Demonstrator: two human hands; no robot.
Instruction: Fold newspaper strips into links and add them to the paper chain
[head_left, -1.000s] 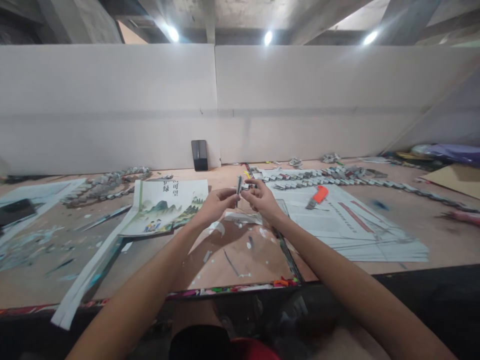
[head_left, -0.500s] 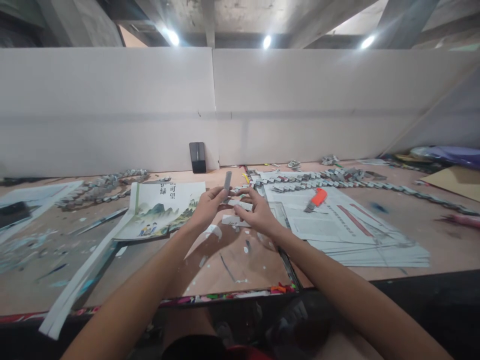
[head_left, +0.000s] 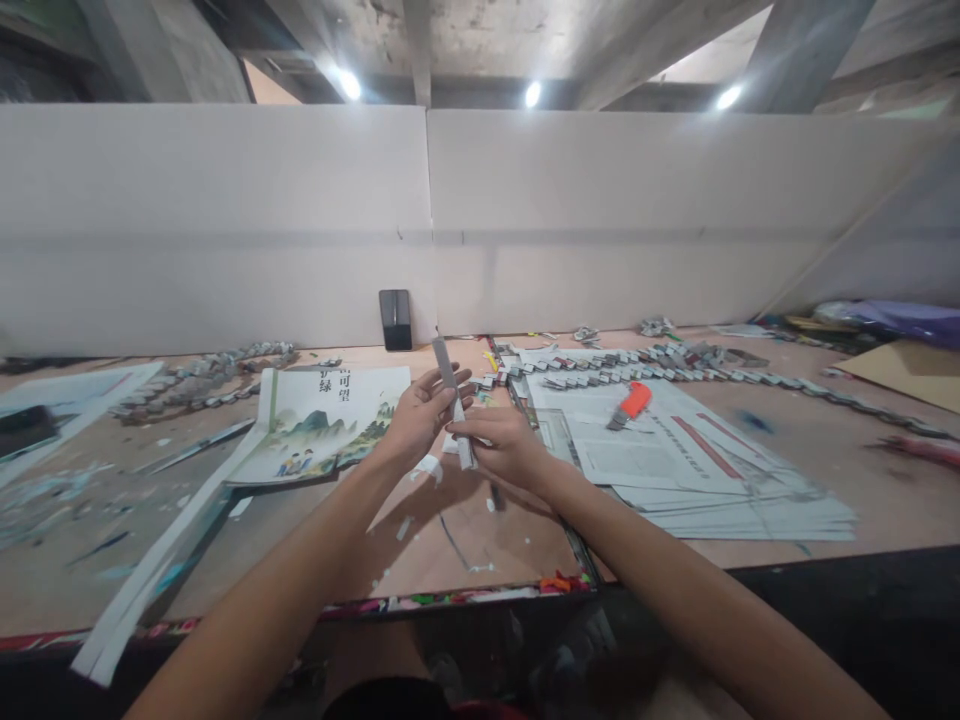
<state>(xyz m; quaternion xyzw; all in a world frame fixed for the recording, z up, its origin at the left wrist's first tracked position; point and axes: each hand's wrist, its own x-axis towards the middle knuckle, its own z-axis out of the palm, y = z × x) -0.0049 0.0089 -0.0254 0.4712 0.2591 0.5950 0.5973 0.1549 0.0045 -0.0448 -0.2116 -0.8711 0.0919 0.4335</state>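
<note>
Both hands meet over the middle of the wooden table (head_left: 840,440). My left hand (head_left: 418,417) pinches the upper part of a narrow folded paper strip (head_left: 446,368) that stands nearly upright. My right hand (head_left: 501,448) grips the lower part of the same strip from the right, fingers curled around it. An open illustrated booklet (head_left: 322,420) lies just left of my hands. A long chain of small folded paper links (head_left: 637,362) runs along the table behind my hands toward the right.
An orange utility knife (head_left: 630,403) rests on a spread of printed sheets (head_left: 712,470) to the right. A dark phone (head_left: 395,318) leans on the white partition wall. A second paper chain (head_left: 202,372) and paper scraps lie at the left. The table's front edge is near my body.
The paper strip has gone from short and held high between fingertips to long and upright. My right hand has slid down to its lower end and both hands have dropped slightly.
</note>
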